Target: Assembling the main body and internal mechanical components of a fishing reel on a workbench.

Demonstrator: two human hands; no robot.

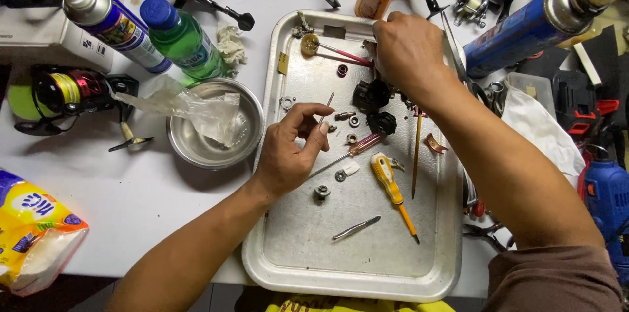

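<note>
1. The left hand [288, 155] pinches a thin metal pin [326, 108] between thumb and forefinger; the fingers are closed on its lower end, and the pin stands tilted above the rectangular aluminium tray [288, 246] on the white bench [131, 187].
2. The right hand [409, 50] reaches to the tray's far edge; whether its fingers hold anything cannot be told, as the knuckles hide the tips.
3. Keep the pin over the tray, so a slip lands it among the parts and not on the bench.
4. Grip the pin near one end only, leaving the shaft free for inspection or fitting.
5. Nearby lie a yellow-handled screwdriver [391, 187], steel tweezers [356, 228], two black plastic reel parts [373, 106] and small washers. Judged from their spread, move the hand slowly to avoid scattering them.
6. A round steel bowl [190, 148] holding a clear plastic bag sits just left of the tray.
</note>
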